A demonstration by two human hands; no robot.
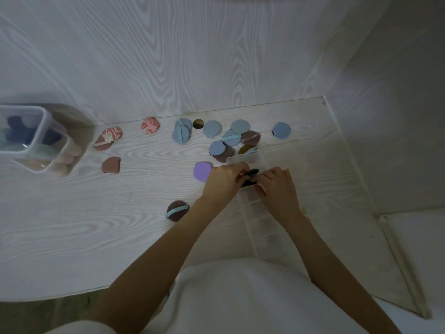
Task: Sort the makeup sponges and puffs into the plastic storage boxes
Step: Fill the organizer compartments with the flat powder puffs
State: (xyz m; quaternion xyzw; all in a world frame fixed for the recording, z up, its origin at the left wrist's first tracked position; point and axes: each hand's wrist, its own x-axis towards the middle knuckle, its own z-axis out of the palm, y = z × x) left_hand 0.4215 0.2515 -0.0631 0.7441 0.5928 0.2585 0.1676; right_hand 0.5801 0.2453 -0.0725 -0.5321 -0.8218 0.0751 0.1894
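Subject wears a plain white short-sleeved top; 2 forearms bare from the sleeve edge down. Left hand and right hand: no rings, watch or gloves visible.

No readable text, label, brand, number or sign shows anywhere in the head view.
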